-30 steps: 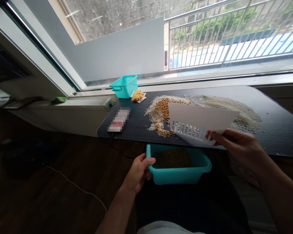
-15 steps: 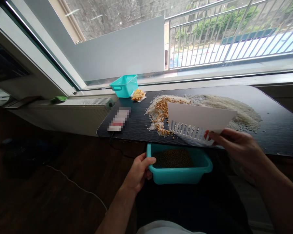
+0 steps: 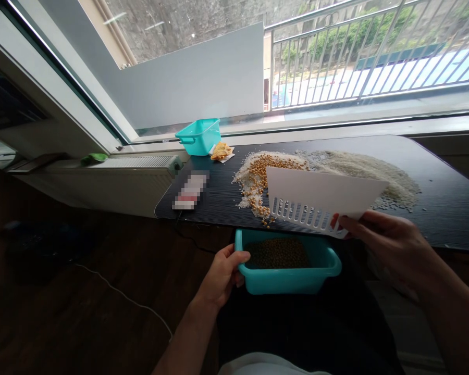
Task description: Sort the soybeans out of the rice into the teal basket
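Note:
My left hand [image 3: 223, 273] grips the left rim of a teal plastic tub [image 3: 289, 278] holding soybeans, kept just below the front edge of the black table [image 3: 445, 208]. My right hand [image 3: 383, 242] pinches the lower right corner of a white slotted scraper [image 3: 320, 198], which stands on the table near its front edge. Behind and left of the scraper lies a heap of soybeans [image 3: 263, 174] mixed with white rice. A wider spread of rice [image 3: 367, 169] lies to the right.
A second teal tub [image 3: 199, 136] stands at the table's far left corner, with a yellow wrapper [image 3: 221, 151] beside it. A blurred flat object [image 3: 190, 191] lies on the table's left part. A radiator [image 3: 113, 182] and a large window lie beyond; a cable runs over the dark floor.
The scraper has slid a little toward the table's front edge, pulling several beans with it. My left hand and the tub have hardly moved.

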`<state>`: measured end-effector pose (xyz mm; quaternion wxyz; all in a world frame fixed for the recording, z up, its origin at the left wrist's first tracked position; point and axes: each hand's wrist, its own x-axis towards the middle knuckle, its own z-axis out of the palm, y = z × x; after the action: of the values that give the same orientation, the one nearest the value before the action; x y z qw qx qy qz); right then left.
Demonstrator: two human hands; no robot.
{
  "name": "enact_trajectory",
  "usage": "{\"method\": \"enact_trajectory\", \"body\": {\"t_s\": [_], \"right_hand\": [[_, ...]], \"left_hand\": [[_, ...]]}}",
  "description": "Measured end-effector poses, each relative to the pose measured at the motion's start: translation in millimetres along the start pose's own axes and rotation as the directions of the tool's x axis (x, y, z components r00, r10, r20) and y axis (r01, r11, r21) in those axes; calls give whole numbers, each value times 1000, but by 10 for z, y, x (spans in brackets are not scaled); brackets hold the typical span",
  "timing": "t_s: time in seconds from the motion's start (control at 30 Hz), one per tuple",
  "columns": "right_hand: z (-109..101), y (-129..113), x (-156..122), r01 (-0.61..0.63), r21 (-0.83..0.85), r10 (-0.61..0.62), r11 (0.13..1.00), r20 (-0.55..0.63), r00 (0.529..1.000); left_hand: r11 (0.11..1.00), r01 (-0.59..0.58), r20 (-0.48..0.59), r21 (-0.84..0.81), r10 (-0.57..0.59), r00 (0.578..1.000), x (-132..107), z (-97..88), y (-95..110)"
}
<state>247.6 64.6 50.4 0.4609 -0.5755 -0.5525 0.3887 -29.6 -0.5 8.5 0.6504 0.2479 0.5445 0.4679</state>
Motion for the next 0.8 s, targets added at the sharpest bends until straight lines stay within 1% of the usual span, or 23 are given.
{"method": "enact_trajectory", "body": {"t_s": [0.27,0.5,0.67,0.8], "right_hand": [[-12,69,-29,-5,5,5,1000,23,1000],[-9,66,-45,-24,62,23,998,26,999],[-16,84,-67,-49,92,45,995,49,998],[-1,57,-55,-34,86,29,996,57,998]], "left_hand": [[1000,-3,-5,1,3,1000,3,-13,-18],[1000,-3,0,4,3,1000,-8,-3,1],[1000,2,-6,7,-2,1000,-2,-10,-8],[1000,-3,-4,3,3,1000,5,-15,-16]]}}
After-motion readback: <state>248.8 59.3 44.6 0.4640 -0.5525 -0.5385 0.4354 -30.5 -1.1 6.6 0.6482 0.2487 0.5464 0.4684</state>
